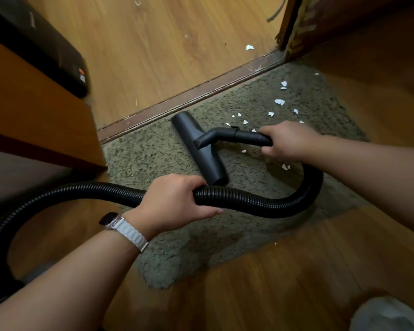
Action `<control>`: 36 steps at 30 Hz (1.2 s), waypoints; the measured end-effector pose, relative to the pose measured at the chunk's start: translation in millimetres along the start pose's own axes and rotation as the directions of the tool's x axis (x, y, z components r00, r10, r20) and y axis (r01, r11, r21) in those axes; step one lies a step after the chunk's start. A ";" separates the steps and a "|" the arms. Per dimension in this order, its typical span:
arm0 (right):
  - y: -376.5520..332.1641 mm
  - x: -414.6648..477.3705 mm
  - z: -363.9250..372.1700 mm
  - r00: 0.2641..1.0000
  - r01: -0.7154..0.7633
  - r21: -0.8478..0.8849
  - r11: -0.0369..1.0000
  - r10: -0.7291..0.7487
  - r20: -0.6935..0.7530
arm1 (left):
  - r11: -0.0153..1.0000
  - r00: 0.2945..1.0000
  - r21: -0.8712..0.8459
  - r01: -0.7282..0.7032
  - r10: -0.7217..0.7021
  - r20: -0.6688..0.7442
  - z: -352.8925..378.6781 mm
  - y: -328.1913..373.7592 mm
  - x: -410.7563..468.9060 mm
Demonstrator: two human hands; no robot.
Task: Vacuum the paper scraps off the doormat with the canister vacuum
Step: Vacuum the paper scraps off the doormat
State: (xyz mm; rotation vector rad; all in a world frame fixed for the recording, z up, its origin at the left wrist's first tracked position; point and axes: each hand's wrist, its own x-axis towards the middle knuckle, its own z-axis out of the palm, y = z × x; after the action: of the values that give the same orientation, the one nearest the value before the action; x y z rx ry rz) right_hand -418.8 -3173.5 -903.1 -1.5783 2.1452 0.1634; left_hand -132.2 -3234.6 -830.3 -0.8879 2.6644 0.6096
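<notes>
A shaggy olive-green doormat (153,154) lies against a wooden threshold. The black T-shaped vacuum nozzle (198,149) rests on the mat's middle. My right hand (287,142) grips the black wand (244,136) just behind the nozzle. My left hand (175,199), with a white-strapped watch on its wrist, grips the ribbed black hose (261,203), which loops from the wand round to the lower left. Several white paper scraps (279,102) lie scattered on the mat's right part, beyond and around my right hand. The canister itself is out of view.
A wooden threshold strip (189,96) borders the mat's far edge. An orange-brown cabinet (34,120) with a black item on top stands at left. A door frame (294,27) rises at top right; one scrap (249,47) lies on the wood floor beyond. A pale object (385,316) sits bottom right.
</notes>
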 end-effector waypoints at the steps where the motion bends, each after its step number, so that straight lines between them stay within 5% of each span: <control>1: -2.8 1.1 0.7 1.000 0.018 -0.007 1.000 -0.017 0.006 | 1.000 1.000 0.003 0.001 -0.001 0.000 -0.5 -0.6 -1.0; 36: 116.5 -71.7 -8.9 0.949 -0.312 0.153 0.938 0.313 0.018 | 0.999 0.999 -0.036 -0.018 0.019 0.030 18.7 64.5 44.2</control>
State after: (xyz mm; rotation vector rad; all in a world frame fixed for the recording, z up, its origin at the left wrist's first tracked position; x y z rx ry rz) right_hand -513.0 -3075.7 -884.7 -1.1464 2.3420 0.0916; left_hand -204.3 -3201.5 -843.5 -0.8572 2.6451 0.6720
